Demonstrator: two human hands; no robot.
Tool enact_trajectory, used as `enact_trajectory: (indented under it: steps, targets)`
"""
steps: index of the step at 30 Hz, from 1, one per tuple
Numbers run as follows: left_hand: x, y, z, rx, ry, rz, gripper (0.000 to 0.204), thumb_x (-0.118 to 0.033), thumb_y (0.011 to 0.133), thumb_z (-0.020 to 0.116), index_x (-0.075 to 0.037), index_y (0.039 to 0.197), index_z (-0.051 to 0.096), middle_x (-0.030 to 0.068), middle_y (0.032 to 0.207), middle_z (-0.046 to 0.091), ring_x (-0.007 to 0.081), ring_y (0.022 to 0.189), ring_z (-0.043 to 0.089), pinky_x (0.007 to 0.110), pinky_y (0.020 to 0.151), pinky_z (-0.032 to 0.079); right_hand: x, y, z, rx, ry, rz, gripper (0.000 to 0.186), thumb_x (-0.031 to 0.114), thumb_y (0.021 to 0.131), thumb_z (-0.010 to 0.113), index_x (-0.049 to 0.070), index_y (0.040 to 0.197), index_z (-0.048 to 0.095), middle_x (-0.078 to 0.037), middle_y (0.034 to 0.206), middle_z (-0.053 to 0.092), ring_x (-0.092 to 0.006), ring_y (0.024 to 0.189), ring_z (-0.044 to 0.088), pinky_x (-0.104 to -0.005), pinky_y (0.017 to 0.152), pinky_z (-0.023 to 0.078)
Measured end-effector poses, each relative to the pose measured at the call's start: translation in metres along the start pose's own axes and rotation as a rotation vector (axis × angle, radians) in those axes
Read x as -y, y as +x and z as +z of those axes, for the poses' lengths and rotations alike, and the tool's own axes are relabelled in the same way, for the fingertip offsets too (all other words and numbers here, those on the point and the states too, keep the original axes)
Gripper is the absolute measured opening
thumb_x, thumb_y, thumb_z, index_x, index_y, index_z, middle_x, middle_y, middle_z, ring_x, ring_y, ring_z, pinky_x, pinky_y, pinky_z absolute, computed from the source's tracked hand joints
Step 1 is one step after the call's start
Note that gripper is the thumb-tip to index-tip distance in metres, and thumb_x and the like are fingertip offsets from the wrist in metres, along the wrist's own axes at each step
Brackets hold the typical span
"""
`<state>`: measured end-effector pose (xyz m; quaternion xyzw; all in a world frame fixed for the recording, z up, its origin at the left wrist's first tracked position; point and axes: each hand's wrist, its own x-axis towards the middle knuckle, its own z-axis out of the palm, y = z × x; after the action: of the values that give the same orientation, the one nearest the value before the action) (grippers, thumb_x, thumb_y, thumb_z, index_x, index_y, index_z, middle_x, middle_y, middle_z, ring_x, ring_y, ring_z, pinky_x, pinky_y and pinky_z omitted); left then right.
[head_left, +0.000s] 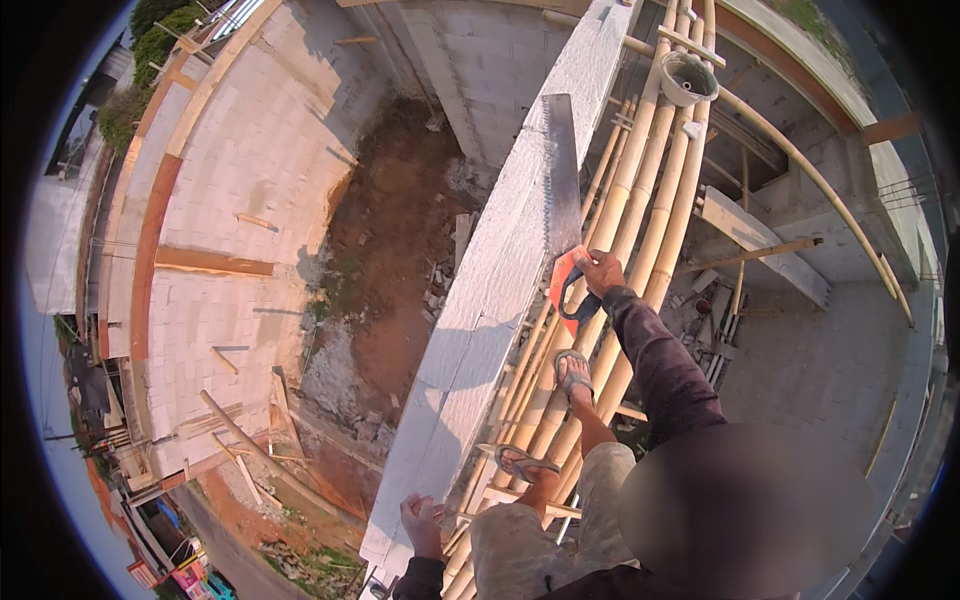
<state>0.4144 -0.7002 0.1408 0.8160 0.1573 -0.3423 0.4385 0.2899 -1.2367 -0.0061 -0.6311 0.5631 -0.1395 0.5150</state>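
Observation:
My right hand (602, 272) grips the orange-and-black handle (566, 283) of a hand saw, whose toothed blade (560, 170) points up the picture along the white block wall top (460, 350). My left hand (422, 520) is low on that wall top, its fingers apart and slightly bent, holding nothing that shows. Just right of the wall runs a bundle of bamboo poles (660, 200), with my sandalled feet (573, 372) on it. A grey bucket (688, 82) sits on the poles toward the far end, with a small pale piece beside it.
An unfinished room with a dirt floor (385, 240) and rubble lies far below, left of the wall. A pale block wall (230, 190) bounds it. To the right are a lower room (800, 360), a sloping white beam (760, 245) and a curved bamboo pole (810, 165). A road shows at lower left.

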Motion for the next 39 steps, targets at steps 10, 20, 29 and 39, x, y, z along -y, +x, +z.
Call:
enact_trajectory:
  steps: [10,20,29,39]
  targets:
    - [-0.07,0.04,0.08,-0.119,0.08,0.164,0.033,-0.009,0.089,0.055,0.001,0.119,0.047,0.0141,0.107,0.057,0.0218,0.082,0.063,0.032,0.068,0.052,0.034,-0.069,-0.051,0.793,-0.639,-0.209,0.046,0.042,0.086,0.058,0.011,0.119,0.066,-0.021,0.107,0.068,-0.0392,0.101,0.065,-0.0478,0.091,0.05]
    - [-0.105,0.09,0.227,0.032,1.019,0.536,0.084,-0.022,0.08,0.072,0.006,0.145,0.027,0.0267,0.152,0.023,0.0432,0.142,0.023,0.049,0.113,0.027,0.012,0.111,-0.153,0.085,0.003,-0.022,0.053,0.043,0.088,0.068,-0.005,0.111,0.067,-0.016,0.09,0.07,-0.0203,0.084,0.066,-0.0334,0.077,0.051]
    - [-0.108,0.091,0.274,0.064,1.158,0.24,0.113,-0.041,0.074,0.076,0.003,0.152,0.008,0.0252,0.159,0.002,0.0419,0.147,0.007,0.056,0.115,0.021,0.035,0.329,-0.215,-0.086,0.016,0.113,0.045,0.044,0.09,0.063,-0.001,0.087,0.069,-0.007,0.062,0.059,-0.0173,0.053,0.059,-0.0341,0.053,0.048]
    - [-0.148,0.139,0.298,0.222,1.326,-0.22,0.101,-0.046,0.077,0.072,0.008,0.148,0.023,0.0274,0.157,0.013,0.0421,0.146,0.013,0.048,0.116,0.023,0.026,0.193,-0.246,0.425,-0.257,0.09,0.047,0.044,0.089,0.063,0.005,0.114,0.067,-0.023,0.103,0.068,-0.0354,0.099,0.066,-0.0415,0.086,0.051]
